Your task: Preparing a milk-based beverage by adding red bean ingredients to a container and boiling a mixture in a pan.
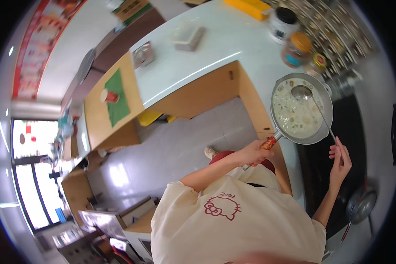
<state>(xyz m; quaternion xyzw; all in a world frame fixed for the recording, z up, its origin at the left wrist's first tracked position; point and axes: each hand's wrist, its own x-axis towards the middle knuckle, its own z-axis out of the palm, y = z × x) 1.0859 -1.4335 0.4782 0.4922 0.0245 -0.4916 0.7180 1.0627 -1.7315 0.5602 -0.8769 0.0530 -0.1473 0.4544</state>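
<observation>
the left hand (254, 152) wraps snugly around the red-patterned handle (268, 143) of the saucepan (310, 140); the right hand's (339, 160) curled fingers pinch the ladle's (302, 92) stem. to stir well, hold the pan firmly and sweep the ladle low and slow, away from the rim. the pan, beside the counter's edge, holds creamy, chunky soup (295, 116); whether the cooktop (352, 127) supports it is hard to tell. beyond stand a black-lidded white tub (281, 28) and an orange-lidded jar (297, 50) of something brownish.
</observation>
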